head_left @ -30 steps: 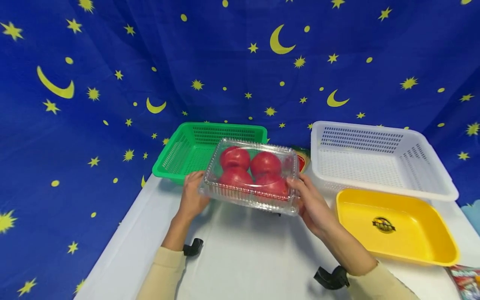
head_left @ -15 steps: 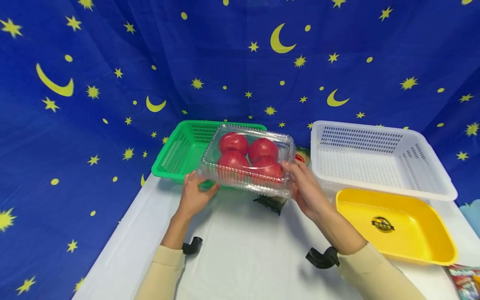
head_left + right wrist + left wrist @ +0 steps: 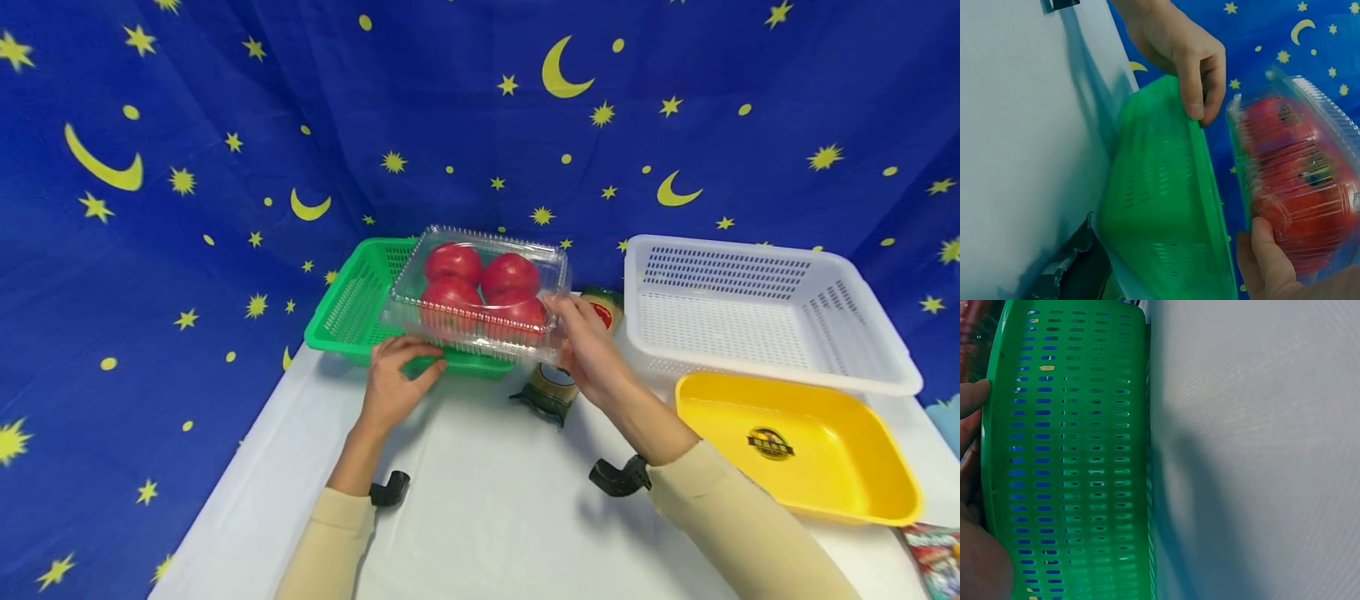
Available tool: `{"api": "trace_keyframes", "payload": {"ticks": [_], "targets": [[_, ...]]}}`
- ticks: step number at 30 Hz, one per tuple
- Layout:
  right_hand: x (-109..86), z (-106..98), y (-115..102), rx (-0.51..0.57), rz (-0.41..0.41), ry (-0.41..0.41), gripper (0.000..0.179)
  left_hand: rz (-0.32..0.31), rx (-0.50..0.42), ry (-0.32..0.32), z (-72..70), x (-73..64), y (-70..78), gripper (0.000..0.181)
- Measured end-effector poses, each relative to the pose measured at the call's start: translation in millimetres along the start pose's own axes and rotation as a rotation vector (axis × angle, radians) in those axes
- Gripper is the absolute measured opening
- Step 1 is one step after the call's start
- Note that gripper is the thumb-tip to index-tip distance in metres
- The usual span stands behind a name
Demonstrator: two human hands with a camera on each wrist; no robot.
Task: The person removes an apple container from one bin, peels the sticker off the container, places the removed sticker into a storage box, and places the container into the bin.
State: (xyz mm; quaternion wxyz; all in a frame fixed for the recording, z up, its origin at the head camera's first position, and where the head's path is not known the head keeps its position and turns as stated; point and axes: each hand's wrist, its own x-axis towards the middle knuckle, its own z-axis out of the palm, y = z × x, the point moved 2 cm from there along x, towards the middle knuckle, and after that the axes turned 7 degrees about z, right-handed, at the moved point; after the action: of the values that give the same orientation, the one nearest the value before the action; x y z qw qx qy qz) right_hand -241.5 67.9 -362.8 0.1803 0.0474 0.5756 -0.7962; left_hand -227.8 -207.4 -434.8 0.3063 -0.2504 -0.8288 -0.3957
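Note:
My right hand (image 3: pixel 591 343) grips the right side of a clear plastic clamshell box (image 3: pixel 552 273). Several red tomatoes (image 3: pixel 452 263) show through its lid. The box is tilted and hangs above the green basket (image 3: pixel 341 321), covering much of it in the head view. My left hand (image 3: pixel 393 379) is at the basket's near rim. In the right wrist view its thumb (image 3: pixel 1192 103) lies outside that rim and the fingers curl over the inner side, pinching it. The left wrist view shows the slotted basket wall (image 3: pixel 1072 456) close up, beside the hand.
A green and tan packet (image 3: pixel 551 398) lies on the white table (image 3: pixel 487 500), partly hidden by the box and right hand. To the right stand a white basket (image 3: pixel 720 333) and a yellow tray (image 3: pixel 825 450). A colourful packet (image 3: pixel 937 554) lies at the right edge.
The box has moved away from me and slightly left, over the basket. My left hand has let go of the box and taken the basket rim. More of the packet shows.

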Motion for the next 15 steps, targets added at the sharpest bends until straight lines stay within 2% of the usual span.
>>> {"api": "trace_keyframes", "payload": {"ticks": [8,15], "targets": [[20.9,7,-2,-0.070,0.026,0.058,0.082,0.008,0.006,0.015,-0.1,0.8,1.3,0.014],[34.9,21,-4,-0.152,0.032,0.075,0.087,0.007,0.002,0.018,-1.3,-0.5,2.2,0.016]]}}
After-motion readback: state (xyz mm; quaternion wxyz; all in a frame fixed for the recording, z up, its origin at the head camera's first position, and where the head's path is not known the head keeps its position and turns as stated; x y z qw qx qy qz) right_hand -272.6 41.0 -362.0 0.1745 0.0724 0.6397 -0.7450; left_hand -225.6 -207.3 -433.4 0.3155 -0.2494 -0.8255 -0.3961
